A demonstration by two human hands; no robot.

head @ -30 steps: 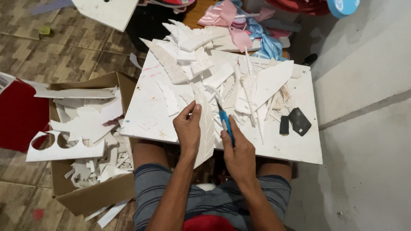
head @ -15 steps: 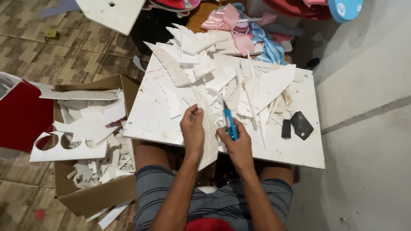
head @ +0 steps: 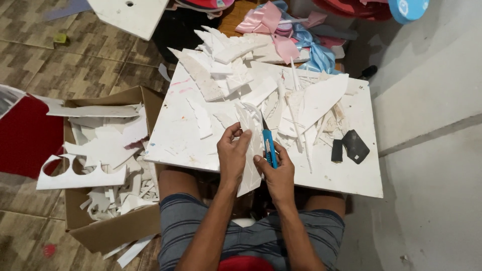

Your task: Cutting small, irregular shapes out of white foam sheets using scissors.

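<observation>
In cardboard box [head: 113, 228], white scraps [head: 108, 150].

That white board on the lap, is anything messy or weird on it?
Yes. The white board is heaped with jagged white offcuts, some overhanging its far edge. More scraps overflow the cardboard box onto the floor.

A matt white foam strip [head: 249, 150] is lying under a blue plastic knife [head: 268, 145] with a thin metal blade, on a scuffed, stained white board [head: 341, 173], while glossy satin ribbons [head: 296, 35] are shining beyond it and a plain brown cardboard box [head: 113, 231] is holding more matt scraps
</observation>
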